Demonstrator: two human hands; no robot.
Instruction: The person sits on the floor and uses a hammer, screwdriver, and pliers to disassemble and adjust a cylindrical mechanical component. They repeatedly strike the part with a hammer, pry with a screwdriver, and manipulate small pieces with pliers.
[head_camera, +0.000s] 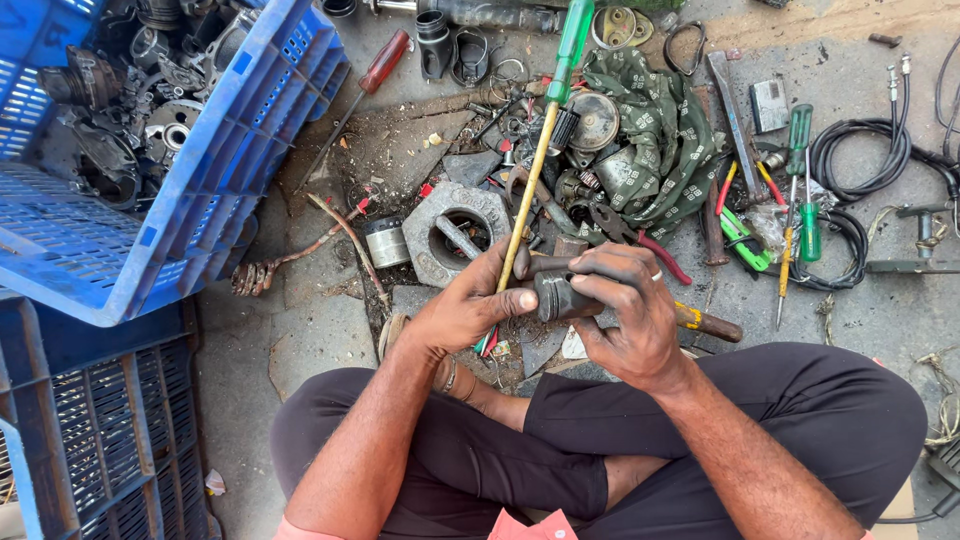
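Head view, hands: The left hand (462, 305) was closed round a long green-handled screwdriver (545, 125); the right hand (625, 305) was clamped on a dark cylindrical metal part (556, 293).
Part's place: held above the crossed legs, between both hands, the screwdriver's tip end meeting it.
Surroundings: a grey hexagonal block (452, 232) lay just beyond; a blue crate (215, 190) of greasy parts sat to the left; a green patterned cloth (665, 140) lay ahead.
Step, judged: prying or working inside the part.
Next move, judged: firm bracing and controlled leverage.
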